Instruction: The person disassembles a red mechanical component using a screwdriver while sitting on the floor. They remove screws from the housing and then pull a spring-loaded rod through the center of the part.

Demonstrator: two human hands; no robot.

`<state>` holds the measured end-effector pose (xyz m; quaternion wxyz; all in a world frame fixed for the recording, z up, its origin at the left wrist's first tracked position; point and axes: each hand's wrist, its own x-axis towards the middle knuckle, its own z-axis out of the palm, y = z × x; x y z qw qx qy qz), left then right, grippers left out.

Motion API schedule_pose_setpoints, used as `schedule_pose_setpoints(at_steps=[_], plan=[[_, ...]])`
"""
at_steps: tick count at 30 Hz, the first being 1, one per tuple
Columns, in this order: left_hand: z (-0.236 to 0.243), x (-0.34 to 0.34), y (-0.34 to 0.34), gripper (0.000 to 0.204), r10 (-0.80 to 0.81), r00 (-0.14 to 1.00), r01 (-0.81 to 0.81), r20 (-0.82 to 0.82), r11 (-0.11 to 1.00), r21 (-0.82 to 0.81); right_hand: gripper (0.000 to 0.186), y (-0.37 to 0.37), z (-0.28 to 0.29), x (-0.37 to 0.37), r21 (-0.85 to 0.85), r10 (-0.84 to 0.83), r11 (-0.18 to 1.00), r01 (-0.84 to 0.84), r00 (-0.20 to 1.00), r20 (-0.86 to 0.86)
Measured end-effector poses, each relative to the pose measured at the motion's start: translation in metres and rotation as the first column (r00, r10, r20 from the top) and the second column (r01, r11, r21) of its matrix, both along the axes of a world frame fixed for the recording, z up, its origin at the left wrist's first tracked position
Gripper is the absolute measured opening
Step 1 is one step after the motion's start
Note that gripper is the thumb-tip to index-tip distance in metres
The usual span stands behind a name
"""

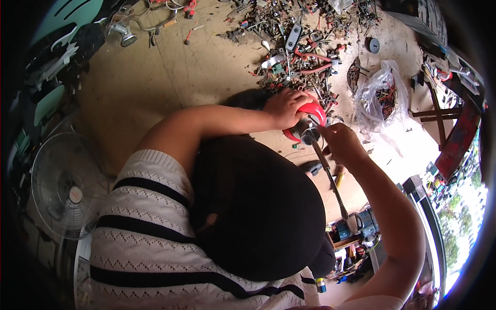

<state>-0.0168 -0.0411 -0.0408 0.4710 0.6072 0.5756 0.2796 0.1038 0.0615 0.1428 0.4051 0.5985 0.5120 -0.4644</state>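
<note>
My left hand [287,108] is wrapped over the top of a round red housing [316,109], its fingers curled on the rim. A grey metal hub [309,125] sits in the middle of the housing. From the hub a long metal shaft [324,161] slants down to the right, with a spring-like coil [338,199] along its lower part. My right hand [342,143] is beside the hub and the shaft's upper end, its fingers curled together. Whatever is between those fingers is too small or hidden to tell.
Beyond my hands lie scattered screws and small parts [320,88], with red-handled pliers [316,67]. A clear plastic bag [381,98] of metal pieces sits to the right. A fan [72,188] stands at left. A dark rounded shape [258,212] blocks the middle.
</note>
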Motion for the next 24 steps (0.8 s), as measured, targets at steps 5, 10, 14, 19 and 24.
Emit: schedule_pose_setpoints(at_steps=[5, 10, 14, 19, 24], plan=[[0.001, -0.001, -0.001, 0.048, 0.016, 1.0, -0.016, 0.009, 1.0, 0.004, 0.021, -0.014, 0.028, -0.016, 0.345, 0.758, 0.586, -0.733, 0.647, 0.087], [0.003, -0.002, 0.001, 0.048, -0.017, 1.0, 0.017, -0.011, 0.999, -0.038, 0.017, -0.024, 0.008, 0.001, 0.2, 0.841, 0.508, -0.838, 0.533, 0.094], [-0.001, -0.003, 0.002, 0.049, -0.035, 0.999, 0.035, 0.001, 0.999, 0.039, 0.035, -0.025, -0.016, 0.062, 0.308, 0.441, 0.876, -0.37, 0.874, -0.204], [-0.002, -0.008, 0.001, 0.049, -0.068, 0.998, 0.068, 0.017, 0.997, -0.041, 0.019, -0.014, 0.005, 0.053, 0.163, -0.329, 0.923, 0.349, 0.934, -0.137], [-0.008, -0.02, 0.0, 0.076, -0.233, 0.972, 0.232, 0.022, 0.972, 0.032, 0.03, -0.096, -0.025, 0.114, 0.471, -0.243, 0.798, 0.376, 0.916, -0.319]])
